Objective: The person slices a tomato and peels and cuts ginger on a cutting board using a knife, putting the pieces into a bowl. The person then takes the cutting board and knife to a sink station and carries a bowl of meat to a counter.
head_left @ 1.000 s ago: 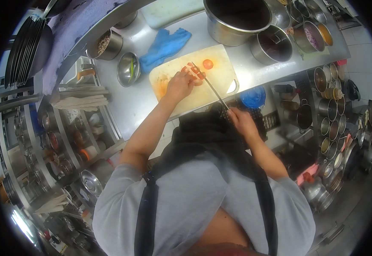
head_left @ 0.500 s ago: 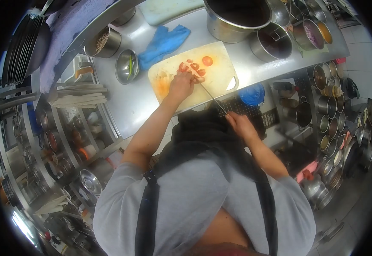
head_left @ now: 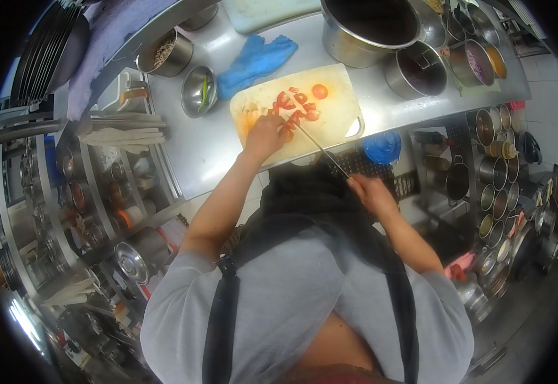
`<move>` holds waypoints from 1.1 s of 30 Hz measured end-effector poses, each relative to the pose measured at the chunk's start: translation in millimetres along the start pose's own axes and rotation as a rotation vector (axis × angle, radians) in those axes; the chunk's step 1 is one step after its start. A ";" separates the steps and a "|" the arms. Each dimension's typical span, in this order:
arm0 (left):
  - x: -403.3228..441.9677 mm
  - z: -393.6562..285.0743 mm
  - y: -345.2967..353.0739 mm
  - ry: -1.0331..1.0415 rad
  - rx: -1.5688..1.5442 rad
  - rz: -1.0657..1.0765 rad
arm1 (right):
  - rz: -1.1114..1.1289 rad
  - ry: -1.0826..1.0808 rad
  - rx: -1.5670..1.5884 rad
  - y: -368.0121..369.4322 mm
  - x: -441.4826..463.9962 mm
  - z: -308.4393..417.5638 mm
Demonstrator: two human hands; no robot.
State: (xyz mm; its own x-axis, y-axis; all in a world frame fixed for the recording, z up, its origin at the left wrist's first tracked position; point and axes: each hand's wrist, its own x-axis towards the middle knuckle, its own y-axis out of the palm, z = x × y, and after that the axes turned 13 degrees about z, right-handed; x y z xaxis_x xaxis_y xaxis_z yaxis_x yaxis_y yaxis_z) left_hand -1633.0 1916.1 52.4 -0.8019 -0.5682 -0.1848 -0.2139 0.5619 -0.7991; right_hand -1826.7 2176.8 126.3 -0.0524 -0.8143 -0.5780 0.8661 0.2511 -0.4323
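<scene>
On a pale cutting board [head_left: 330, 115] lie several red tomato pieces [head_left: 285, 100], with a round tomato piece [head_left: 320, 91] near the far edge. My left hand [head_left: 267, 137] is closed on tomato at the board's left-middle, its fingertips beside the blade. My right hand [head_left: 371, 191] is wrapped round the handle of a long knife [head_left: 318, 146]. The blade points away to the left, its tip among the pieces by my left fingers. Orange-red juice stains the board's left side.
A blue cloth [head_left: 253, 63] and a steel bowl [head_left: 199, 91] with a green item stand beyond the board. Large pots [head_left: 355, 48] and smaller containers [head_left: 472, 63] stand at the back right. Shelves fill the left side. A blue lid [head_left: 382, 147] shows below the counter.
More cut pieces are spread on the board. My left hand has shifted nearer the board's front edge, and the knife has moved with it. The view has shifted slightly.
</scene>
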 end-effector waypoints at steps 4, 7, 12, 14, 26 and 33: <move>1.8 2.2 23.9 -0.009 -0.008 0.020 | 0.024 0.011 -0.070 9.0 28.7 -11.8; 0.6 -1.8 23.5 -0.042 -0.007 0.028 | 0.032 -0.004 -0.092 9.2 32.6 -11.2; -10.3 -4.6 25.0 -0.037 0.048 0.043 | 0.014 -0.016 -0.107 0.1 5.6 -18.9; -6.4 4.2 28.1 0.014 0.059 -0.018 | -0.069 -0.101 -0.115 -2.6 -5.9 -23.0; 56.0 9.1 9.5 0.225 0.035 -0.190 | 0.013 0.246 0.528 9.8 9.4 -24.6; 62.1 -7.7 37.7 0.139 0.213 -0.200 | 0.081 0.076 0.805 19.6 58.6 -26.7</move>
State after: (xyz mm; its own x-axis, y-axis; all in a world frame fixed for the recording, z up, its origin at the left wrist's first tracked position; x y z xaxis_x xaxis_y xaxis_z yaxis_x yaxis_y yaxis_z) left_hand -1695.1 1906.6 15.2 -0.8275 -0.5586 0.0559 -0.2650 0.3009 -0.9161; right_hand -1826.1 2147.9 65.5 0.0173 -0.7645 -0.6444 0.9591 -0.1694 0.2267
